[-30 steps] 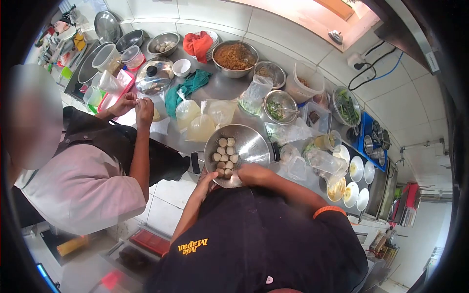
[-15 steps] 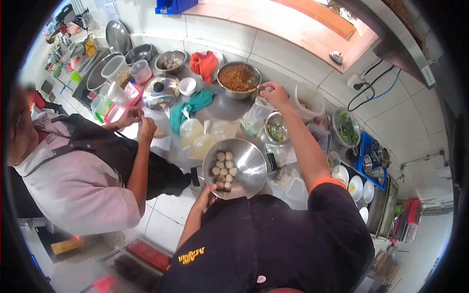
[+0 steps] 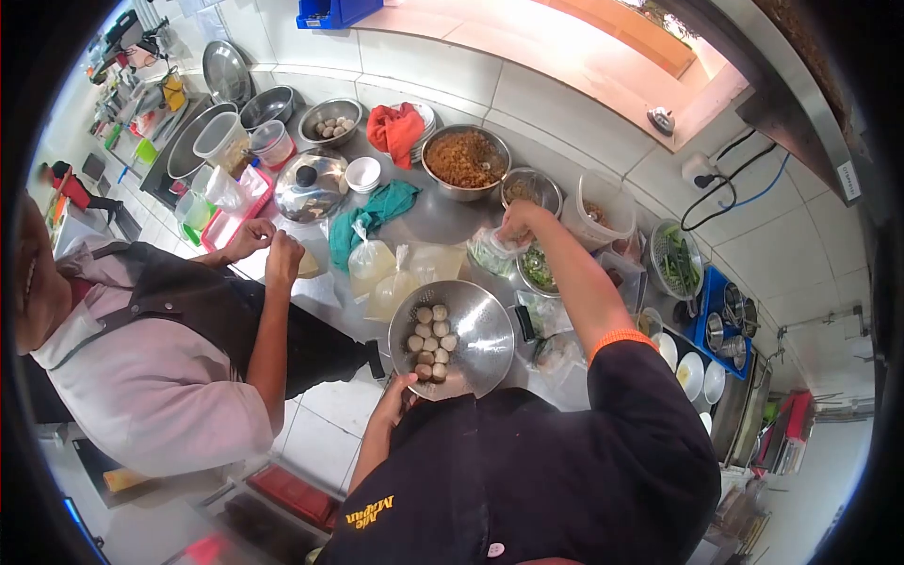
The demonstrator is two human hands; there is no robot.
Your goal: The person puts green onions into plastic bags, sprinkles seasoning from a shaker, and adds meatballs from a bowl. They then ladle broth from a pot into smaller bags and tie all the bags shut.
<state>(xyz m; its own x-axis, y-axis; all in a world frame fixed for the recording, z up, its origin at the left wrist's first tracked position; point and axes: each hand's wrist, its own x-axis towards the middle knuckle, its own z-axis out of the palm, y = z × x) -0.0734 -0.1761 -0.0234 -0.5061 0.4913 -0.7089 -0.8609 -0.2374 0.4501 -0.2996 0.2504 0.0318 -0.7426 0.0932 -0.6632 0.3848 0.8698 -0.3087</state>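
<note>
My left hand (image 3: 399, 397) grips the near left rim of a perforated metal colander (image 3: 482, 330), which is tilted against my front. Several round pale balls (image 3: 432, 330) lie in its left half. At arm's length, my right hand (image 3: 523, 222) is over a clear plastic bag (image 3: 492, 252), beside a metal bowl of chopped greens (image 3: 538, 267); its fingertips point down and are hidden. Just behind that hand is a small metal bowl (image 3: 534, 186). A larger bowl of brown crumbly food (image 3: 463, 162) stands to its left.
A co-worker (image 3: 160, 358) stands at the left, both hands raised near a red tray (image 3: 226, 226). Tied bags of pale liquid (image 3: 391, 289), a teal cloth (image 3: 372, 213) and a red cloth (image 3: 395, 132) lie on the counter. A blue crate (image 3: 712, 306) sits at the right.
My right hand has moved toward me, from the small metal bowl to the plastic bag, and that bowl now shows. My left hand still holds the colander.
</note>
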